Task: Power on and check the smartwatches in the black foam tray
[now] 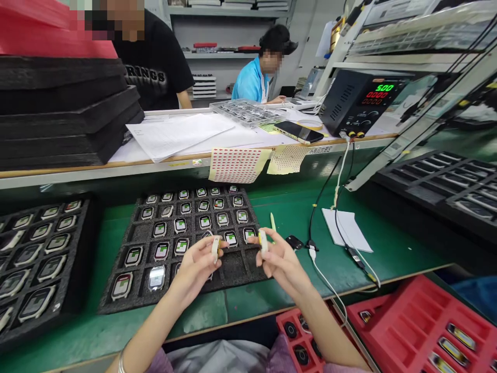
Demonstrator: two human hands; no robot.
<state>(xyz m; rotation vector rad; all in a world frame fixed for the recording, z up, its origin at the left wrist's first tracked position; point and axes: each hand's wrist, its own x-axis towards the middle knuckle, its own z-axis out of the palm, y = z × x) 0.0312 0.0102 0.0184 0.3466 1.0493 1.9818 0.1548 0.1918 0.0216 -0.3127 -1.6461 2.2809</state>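
My left hand (194, 267) pinches a pale smartwatch case (216, 248) between thumb and fingers, turned nearly edge-on. In my right hand (283, 261) is a second small pale piece with a yellowish face (263, 241), also edge-on; it looks like another watch part, but its exact kind is unclear. The two pieces are held apart at about the same height. Under both hands lies a black foam tray (137, 233) with rows of smartwatches (159, 228), most of their screens lit white and green. My left hand hides some of its compartments.
More watches fill a foam tray (83, 248) at left; another tray (427, 191) stands right. Cables (326, 282) and a white paper pad (345, 228) lie right of my hands. A power supply (361, 101) and phone (298, 131) sit on the shelf. Red trays (411, 316) are below right. Two people are beyond.
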